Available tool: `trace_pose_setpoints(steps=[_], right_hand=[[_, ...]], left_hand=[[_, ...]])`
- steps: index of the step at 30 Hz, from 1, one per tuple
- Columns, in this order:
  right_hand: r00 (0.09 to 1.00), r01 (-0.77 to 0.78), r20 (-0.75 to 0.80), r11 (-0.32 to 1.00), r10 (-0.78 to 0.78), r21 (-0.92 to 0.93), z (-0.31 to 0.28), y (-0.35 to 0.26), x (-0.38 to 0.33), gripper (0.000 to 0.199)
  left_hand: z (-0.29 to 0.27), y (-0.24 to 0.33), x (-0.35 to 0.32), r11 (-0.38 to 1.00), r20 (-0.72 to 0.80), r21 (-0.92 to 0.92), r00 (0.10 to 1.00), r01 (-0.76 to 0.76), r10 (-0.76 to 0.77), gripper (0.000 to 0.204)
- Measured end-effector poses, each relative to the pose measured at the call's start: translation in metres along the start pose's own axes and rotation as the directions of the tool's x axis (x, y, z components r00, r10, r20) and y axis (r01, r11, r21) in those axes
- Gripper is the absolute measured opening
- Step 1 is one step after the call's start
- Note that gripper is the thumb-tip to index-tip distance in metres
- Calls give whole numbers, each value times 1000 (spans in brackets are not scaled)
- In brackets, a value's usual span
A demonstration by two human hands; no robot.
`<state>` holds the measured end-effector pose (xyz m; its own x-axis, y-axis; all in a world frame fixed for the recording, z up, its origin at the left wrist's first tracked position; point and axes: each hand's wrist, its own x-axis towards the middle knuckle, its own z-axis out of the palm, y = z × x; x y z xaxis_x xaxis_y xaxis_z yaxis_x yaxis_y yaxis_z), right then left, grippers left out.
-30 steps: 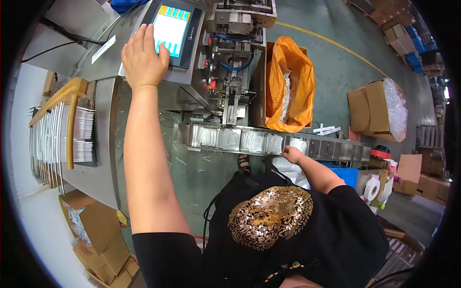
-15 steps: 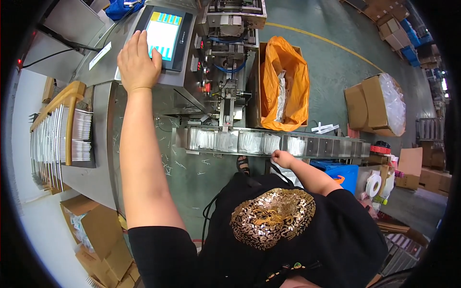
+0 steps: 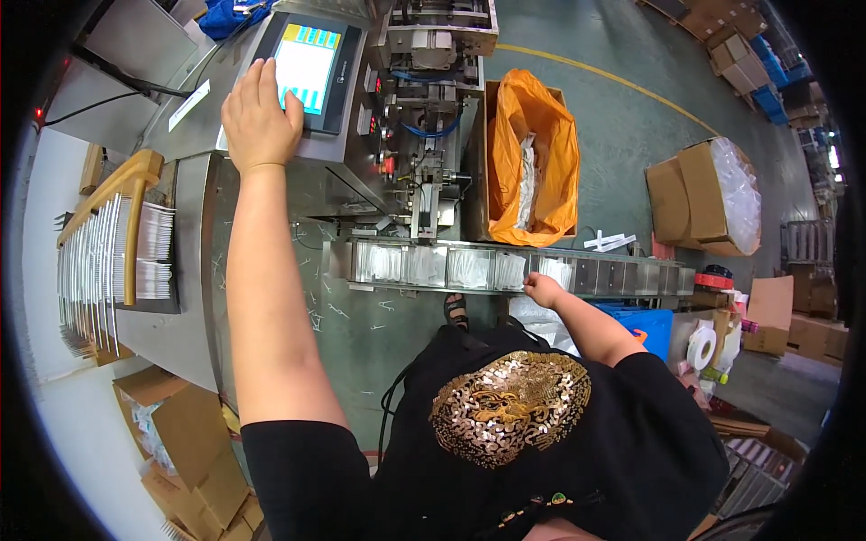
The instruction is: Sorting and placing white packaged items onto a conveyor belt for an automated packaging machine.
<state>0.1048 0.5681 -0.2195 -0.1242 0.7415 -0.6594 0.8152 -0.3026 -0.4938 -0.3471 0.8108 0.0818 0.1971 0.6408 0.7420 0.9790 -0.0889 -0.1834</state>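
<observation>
Closest to the person, the right hand [image 3: 544,289] rests at the near edge of the long steel conveyor tray with clear pockets [image 3: 622,273], which runs left to right across the front of the body. Its fingers are curled together over the rim beside a white sachet lying in a pocket [image 3: 557,270], just beyond the knuckles; whether they pinch anything I cannot tell. The sachets sit crosswise to the tray's long run.

Farther off, the left arm stretches up and away. The left hand [image 3: 260,122] lies flat, fingers spread slightly, on the grey metal housing at the left edge of the lit touchscreen panel [image 3: 308,68]. Beyond the tray stands an orange plastic-lined bin [image 3: 541,144].
</observation>
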Motion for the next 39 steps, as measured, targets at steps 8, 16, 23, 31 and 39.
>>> trace_pose_setpoints(steps=[8,16,23,31,39], right_hand=[[993,104,74,990,-98,-96,16,-23,4,24],[998,41,61,990,-33,-136,16,3,4,23],[998,-3,62,999,5,-45,7,-8,3,23],[996,47,78,998,-43,-43,5,-31,3,21],[995,82,61,985,-73,-154,19,-6,7,26]], left_hand=[[-6,0,5,1000,-41,-7,999,-6,6,44],[-11,4,-1,999,-8,-50,1000,-11,11,44],[-8,3,-2,998,29,-56,999,-13,15,45],[1,-4,6,1000,-17,-8,1000,-22,21,44],[-3,-1,-3,998,46,-59,999,-4,7,49]])
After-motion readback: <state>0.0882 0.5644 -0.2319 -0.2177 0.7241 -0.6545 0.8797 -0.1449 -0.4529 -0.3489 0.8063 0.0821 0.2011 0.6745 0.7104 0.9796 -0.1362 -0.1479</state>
